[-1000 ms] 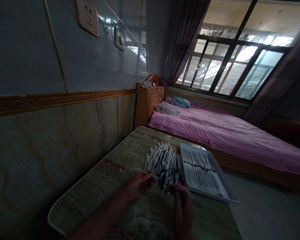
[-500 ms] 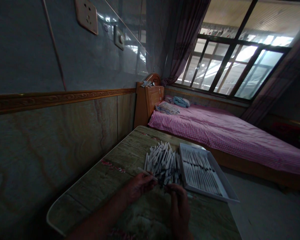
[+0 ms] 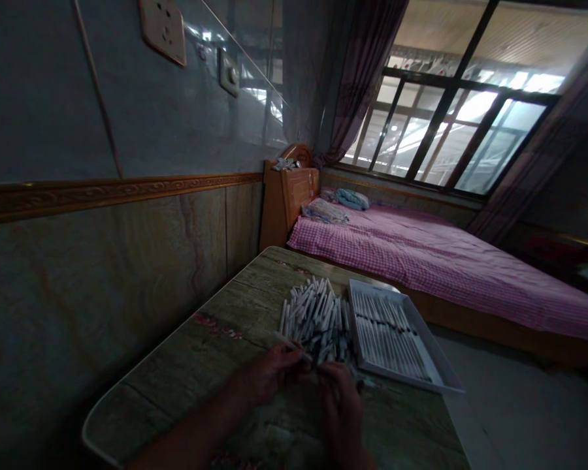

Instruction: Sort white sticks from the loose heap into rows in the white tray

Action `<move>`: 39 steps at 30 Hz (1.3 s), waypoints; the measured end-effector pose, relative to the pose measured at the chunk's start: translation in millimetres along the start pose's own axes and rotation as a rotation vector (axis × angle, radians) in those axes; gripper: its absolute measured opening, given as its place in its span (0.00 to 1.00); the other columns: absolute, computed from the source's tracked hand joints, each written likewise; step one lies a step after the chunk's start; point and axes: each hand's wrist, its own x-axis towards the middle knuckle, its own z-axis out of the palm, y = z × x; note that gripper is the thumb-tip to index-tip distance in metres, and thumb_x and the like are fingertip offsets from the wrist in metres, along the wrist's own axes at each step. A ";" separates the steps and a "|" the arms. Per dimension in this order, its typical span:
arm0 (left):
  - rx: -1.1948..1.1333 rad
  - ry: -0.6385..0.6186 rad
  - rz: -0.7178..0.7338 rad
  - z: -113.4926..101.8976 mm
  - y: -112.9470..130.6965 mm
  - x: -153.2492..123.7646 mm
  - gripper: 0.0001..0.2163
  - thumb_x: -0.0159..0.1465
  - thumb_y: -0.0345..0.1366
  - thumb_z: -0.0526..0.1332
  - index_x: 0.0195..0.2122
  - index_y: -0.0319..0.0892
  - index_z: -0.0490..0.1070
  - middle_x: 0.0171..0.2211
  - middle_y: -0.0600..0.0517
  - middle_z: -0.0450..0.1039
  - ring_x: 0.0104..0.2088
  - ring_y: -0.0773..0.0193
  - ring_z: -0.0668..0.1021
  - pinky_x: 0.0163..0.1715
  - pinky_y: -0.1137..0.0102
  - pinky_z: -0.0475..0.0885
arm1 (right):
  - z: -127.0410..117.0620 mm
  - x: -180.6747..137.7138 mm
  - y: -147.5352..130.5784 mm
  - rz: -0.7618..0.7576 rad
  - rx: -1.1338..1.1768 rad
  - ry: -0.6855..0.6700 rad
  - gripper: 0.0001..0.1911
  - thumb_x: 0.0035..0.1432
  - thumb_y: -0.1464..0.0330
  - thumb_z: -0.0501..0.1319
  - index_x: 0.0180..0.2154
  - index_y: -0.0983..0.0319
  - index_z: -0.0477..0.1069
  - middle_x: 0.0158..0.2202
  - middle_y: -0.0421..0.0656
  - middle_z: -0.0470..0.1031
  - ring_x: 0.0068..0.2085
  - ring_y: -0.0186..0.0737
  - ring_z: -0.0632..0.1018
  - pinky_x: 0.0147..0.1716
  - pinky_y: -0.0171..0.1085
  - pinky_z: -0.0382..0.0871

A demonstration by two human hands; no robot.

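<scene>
My left hand (image 3: 280, 371) is closed on a slim white pen-like stick (image 3: 289, 343), whose far end points up and left. Close beside it, my right hand (image 3: 342, 395) has its fingers pinched at the stick's dark near end; what they grip is too dark and small to make out. Just beyond both hands lies a loose pile of white pens (image 3: 318, 310) with dark ends. To the right of the pile, a shallow white tray (image 3: 443, 372) holds similar pens laid side by side in two rows.
The pile and tray stand on a wood-patterned table (image 3: 215, 365) with rounded corners. A tiled wall (image 3: 166, 248) runs along its left side. Behind the table is a bed (image 3: 396, 248) with a pink checked cover, below a window (image 3: 436, 130).
My right hand has moved left to meet the left hand, closing the gap between them. The left hand still holds the pen-like stick. The view has shifted slightly.
</scene>
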 end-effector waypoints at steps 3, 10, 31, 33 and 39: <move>-0.102 0.060 0.051 -2.2 4.1 2.2 0.06 0.56 0.28 0.70 0.31 0.39 0.74 0.26 0.54 0.79 0.25 0.68 0.81 0.23 0.78 0.73 | -4.2 3.3 0.0 0.052 -0.094 -0.070 0.12 0.62 0.68 0.56 0.47 0.58 0.71 0.41 0.44 0.78 0.39 0.38 0.79 0.36 0.34 0.73; -0.149 0.069 0.076 -10.2 9.0 8.5 0.05 0.57 0.28 0.69 0.31 0.38 0.73 0.26 0.55 0.79 0.25 0.70 0.81 0.23 0.80 0.74 | -22.0 10.8 2.1 0.141 -0.621 -0.265 0.08 0.58 0.72 0.56 0.35 0.56 0.73 0.35 0.42 0.74 0.34 0.39 0.77 0.30 0.34 0.65; -0.014 0.053 0.102 1.3 -2.5 7.7 0.18 0.44 0.33 0.78 0.33 0.38 0.73 0.30 0.50 0.82 0.30 0.64 0.82 0.32 0.74 0.75 | -6.4 4.2 10.9 0.310 -0.169 -0.063 0.11 0.59 0.62 0.57 0.37 0.59 0.76 0.35 0.44 0.80 0.36 0.42 0.80 0.37 0.36 0.72; 0.002 0.054 0.111 3.1 -4.1 8.0 0.19 0.42 0.34 0.78 0.32 0.38 0.73 0.29 0.51 0.81 0.30 0.64 0.82 0.32 0.73 0.75 | -2.3 3.5 11.0 0.355 -0.106 -0.035 0.11 0.58 0.61 0.59 0.36 0.60 0.77 0.35 0.45 0.80 0.36 0.43 0.80 0.37 0.37 0.73; 0.051 0.039 0.137 7.0 -8.1 7.0 0.21 0.39 0.38 0.79 0.31 0.38 0.74 0.27 0.51 0.80 0.29 0.64 0.81 0.31 0.72 0.74 | 5.1 5.9 2.9 0.392 -0.011 -0.053 0.10 0.57 0.62 0.60 0.35 0.59 0.78 0.33 0.44 0.80 0.34 0.42 0.79 0.35 0.36 0.72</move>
